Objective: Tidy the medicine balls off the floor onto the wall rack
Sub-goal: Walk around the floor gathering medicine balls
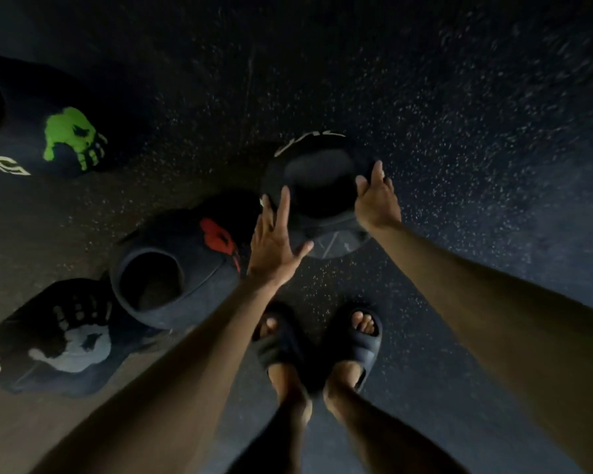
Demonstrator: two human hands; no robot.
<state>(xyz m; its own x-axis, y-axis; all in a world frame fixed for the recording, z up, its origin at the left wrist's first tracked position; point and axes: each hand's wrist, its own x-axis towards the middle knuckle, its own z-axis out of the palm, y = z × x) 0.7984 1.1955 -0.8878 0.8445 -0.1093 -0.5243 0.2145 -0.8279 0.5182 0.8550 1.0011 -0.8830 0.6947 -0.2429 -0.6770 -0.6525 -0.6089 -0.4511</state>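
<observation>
A black medicine ball [317, 186] with pale lettering lies on the dark speckled floor ahead of my feet. My left hand [274, 241] is open with fingers spread, its fingertips at the ball's left side. My right hand [377, 200] is open against the ball's right side. Neither hand grips it. To the left lie three more black balls: one with a red mark [185, 265], one with a green skull [59, 131], one with a white skull [55, 340]. The wall rack is out of view.
My two feet in dark slides [322, 347] stand just behind the ball. The speckled rubber floor [459, 131] stretches away to the right and ahead. The scene is dim.
</observation>
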